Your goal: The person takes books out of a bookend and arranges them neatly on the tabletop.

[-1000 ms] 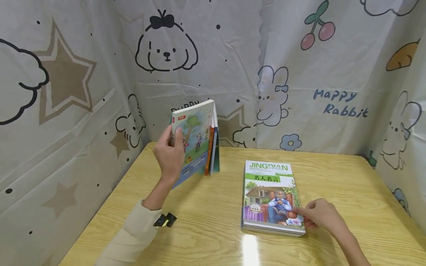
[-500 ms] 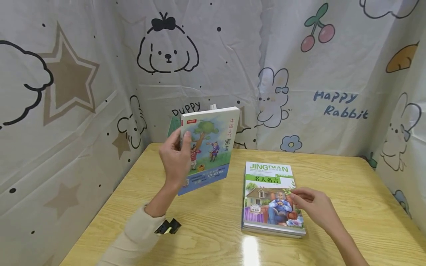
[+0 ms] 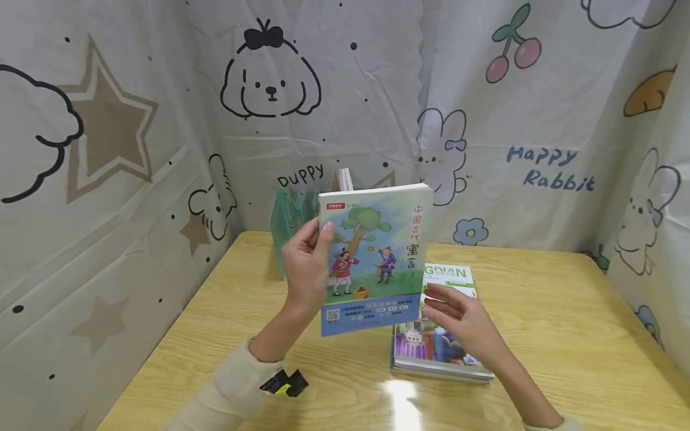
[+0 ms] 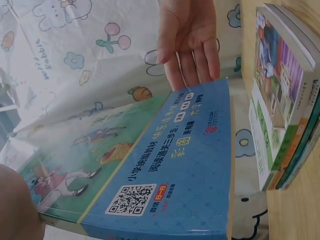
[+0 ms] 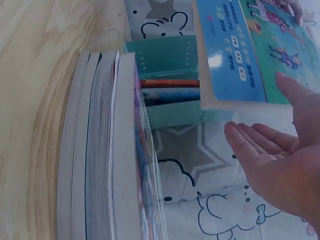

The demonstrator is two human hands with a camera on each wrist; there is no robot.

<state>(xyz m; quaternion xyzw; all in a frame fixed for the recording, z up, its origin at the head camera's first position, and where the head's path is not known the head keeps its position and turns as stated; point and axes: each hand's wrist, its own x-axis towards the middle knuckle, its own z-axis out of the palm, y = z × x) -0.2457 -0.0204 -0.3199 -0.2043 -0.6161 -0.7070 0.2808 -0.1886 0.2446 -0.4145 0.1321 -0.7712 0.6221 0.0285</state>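
A picture-covered paperback book (image 3: 372, 257) with a blue band along its bottom is held up above the table in my left hand (image 3: 307, 269). The left thumb lies on the front cover near its left edge, and the fingers go behind, out of sight. My right hand (image 3: 463, 320) is beside the book's lower right edge, fingers relaxed and thumb apart. In the right wrist view a gap shows between the right fingertips (image 5: 231, 129) and the book. Below lies a stack of several books (image 3: 442, 365), partly covered by the raised book and the right hand.
A green bookend holder (image 3: 281, 230) stands at the back left of the wooden table (image 3: 544, 317). Between its sides the right wrist view shows upright books (image 5: 170, 95). A patterned curtain (image 3: 372, 78) surrounds the table's back and sides.
My left hand has brought the book away from the holder, rightward and nearer, turning its cover to face me. My right hand has lifted from the stack's right edge and moved left toward the book.
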